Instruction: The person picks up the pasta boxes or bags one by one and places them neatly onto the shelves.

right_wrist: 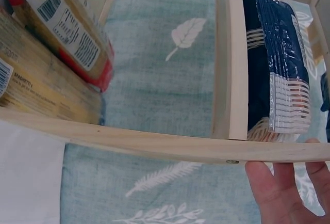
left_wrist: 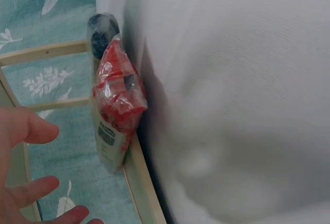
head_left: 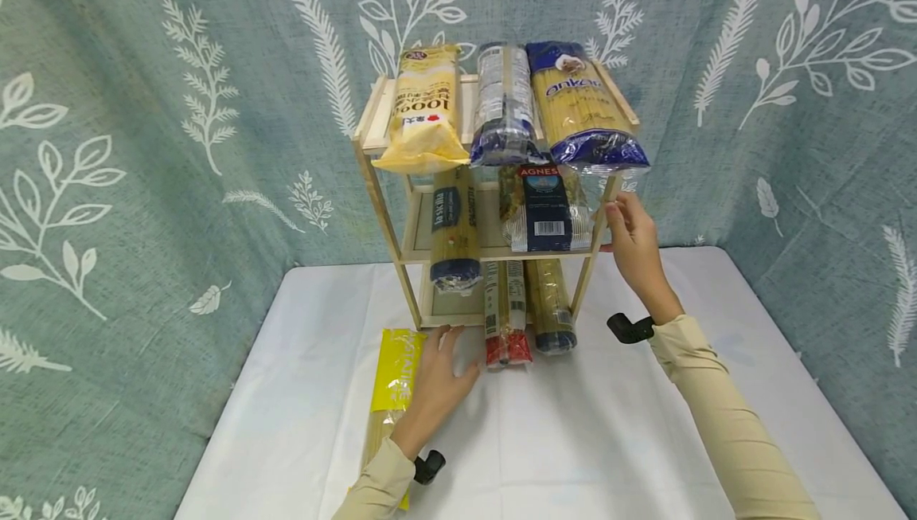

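My left hand point(head_left: 442, 373), fingers spread, is just in front of the lower left of a wooden rack point(head_left: 408, 291); it holds nothing. A yellow-labelled pasta packet point(head_left: 392, 377) lies on the table beside that hand, partly hidden by the forearm. In the left wrist view the fingers point(left_wrist: 36, 131) stand apart from a red-ended pasta packet point(left_wrist: 121, 95) on the bottom shelf. My right hand point(head_left: 634, 245) holds the rack's right front post at middle-shelf height, next to an AGNESI pasta bag point(head_left: 548, 209). In the right wrist view some fingertips are hidden behind the post point(right_wrist: 170, 144).
On the top shelf lie a yellow packet point(head_left: 426, 110), a blue-ended clear packet point(head_left: 504, 106) and an ankara pasta packet point(head_left: 591, 106). A la Sicilia packet point(head_left: 454, 225) sticks out of the middle shelf. Another spaghetti packet point(head_left: 552, 305) lies at bottom right. Patterned curtains point(head_left: 143, 185) surround the white table point(head_left: 573, 440).
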A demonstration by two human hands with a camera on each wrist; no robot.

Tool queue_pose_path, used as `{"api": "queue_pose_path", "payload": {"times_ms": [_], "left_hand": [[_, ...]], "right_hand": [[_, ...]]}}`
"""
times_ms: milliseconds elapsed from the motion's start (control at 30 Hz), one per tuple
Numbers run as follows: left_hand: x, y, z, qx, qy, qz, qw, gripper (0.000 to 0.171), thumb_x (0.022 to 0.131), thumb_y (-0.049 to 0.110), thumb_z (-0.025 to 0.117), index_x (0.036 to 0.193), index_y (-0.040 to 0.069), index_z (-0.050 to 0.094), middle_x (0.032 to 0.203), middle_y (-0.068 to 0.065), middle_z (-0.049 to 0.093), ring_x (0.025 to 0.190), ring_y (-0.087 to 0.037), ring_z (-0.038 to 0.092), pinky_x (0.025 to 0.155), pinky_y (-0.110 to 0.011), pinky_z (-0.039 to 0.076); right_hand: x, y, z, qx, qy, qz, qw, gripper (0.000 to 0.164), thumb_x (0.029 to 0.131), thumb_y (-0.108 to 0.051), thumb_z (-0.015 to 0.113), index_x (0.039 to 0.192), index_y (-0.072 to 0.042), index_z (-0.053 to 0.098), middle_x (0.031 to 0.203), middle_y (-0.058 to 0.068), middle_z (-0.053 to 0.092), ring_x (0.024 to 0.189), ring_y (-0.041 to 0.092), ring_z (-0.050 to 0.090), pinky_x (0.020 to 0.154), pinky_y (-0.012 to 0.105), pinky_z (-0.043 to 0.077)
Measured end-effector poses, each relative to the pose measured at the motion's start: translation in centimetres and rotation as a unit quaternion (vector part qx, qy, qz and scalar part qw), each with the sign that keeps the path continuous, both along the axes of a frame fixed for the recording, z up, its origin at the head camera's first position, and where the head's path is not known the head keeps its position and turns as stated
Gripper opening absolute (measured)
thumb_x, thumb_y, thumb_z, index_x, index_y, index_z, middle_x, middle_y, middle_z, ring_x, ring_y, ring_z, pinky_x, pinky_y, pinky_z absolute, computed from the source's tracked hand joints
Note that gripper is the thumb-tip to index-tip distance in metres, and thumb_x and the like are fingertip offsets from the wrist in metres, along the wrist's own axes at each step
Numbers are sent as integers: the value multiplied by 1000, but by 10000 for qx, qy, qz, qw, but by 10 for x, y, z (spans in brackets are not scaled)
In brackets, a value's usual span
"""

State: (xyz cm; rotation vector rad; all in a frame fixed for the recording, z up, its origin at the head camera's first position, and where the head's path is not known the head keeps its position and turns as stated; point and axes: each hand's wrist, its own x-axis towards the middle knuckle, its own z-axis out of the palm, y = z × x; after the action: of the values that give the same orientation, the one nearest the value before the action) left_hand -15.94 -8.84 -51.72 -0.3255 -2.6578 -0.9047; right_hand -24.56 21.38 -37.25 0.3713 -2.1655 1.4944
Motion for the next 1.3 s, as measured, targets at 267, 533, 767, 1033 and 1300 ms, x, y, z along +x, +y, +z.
{"api": "queue_pose_path", "payload": {"times_ms": [267,533,767,1033,1300], "left_hand": [[14,-17,-1,-156,-9,151,9998,54,77,21,72,127,10,56,133,-19,46,118,-38,47,89,-55,42],[29,-37,-5,-294,-141,258,9991,54,76,19,73,127,10,57,135,-20,46,121,-38,44,90,-55,41],[43,-58,-11,-463,-422,443,9971,56,75,20,74,127,8,57,134,-21,45,121,-39,43,88,-57,41],[55,-73,-20,-956,-640,796,9902,62,74,27,74,130,11,55,134,-22,44,121,-38,42,84,-56,41],[70,-83,-29,-1182,-1525,1227,9735,70,75,39,73,135,11,50,141,-24,33,124,-40,36,80,-55,39]], "right_hand": [[-12,6,-14,33,49,-79,10000,40,102,-33,40,124,-1,50,109,24,60,102,38,57,55,18,52],[-9,4,-11,46,-2,-84,10000,38,102,-30,39,124,-1,50,112,24,59,104,39,56,55,15,51],[11,-7,12,67,-14,-9,10000,34,103,-17,38,124,9,47,111,33,55,104,46,54,56,14,50],[12,-6,12,4,-1,0,10000,34,103,-16,39,123,10,47,110,34,55,103,46,54,56,15,51],[-10,4,-13,24,108,-64,9999,35,103,-27,39,125,-2,50,108,23,60,100,37,58,55,17,52]]}}
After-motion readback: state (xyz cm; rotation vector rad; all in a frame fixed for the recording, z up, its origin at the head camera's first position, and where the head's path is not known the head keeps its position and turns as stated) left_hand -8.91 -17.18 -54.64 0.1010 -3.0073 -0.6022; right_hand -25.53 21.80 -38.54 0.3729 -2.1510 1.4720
